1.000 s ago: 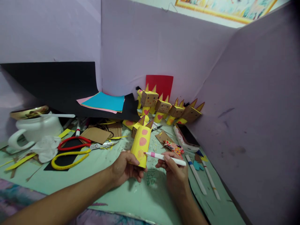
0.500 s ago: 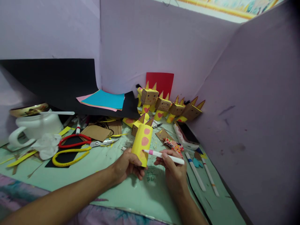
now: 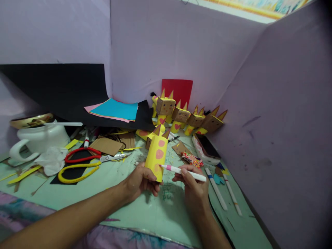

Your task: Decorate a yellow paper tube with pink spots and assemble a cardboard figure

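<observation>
Table point(image 3: 109, 193) with a pale green top stands inside purple walls that close it on three sides; a framed picture hangs above the back wall. Scribbles in dark ink are on the green surface near the hands, but I cannot read them. The left hand point(image 3: 140, 181) has its fingers closed around the lower end of a yellow paper figure point(image 3: 157, 156) with pink spots, held tilted above the table. The right hand point(image 3: 193, 188) pinches a white marker point(image 3: 183, 172), its tip touching the figure. Red scissors point(image 3: 88, 156) lie at the left
</observation>
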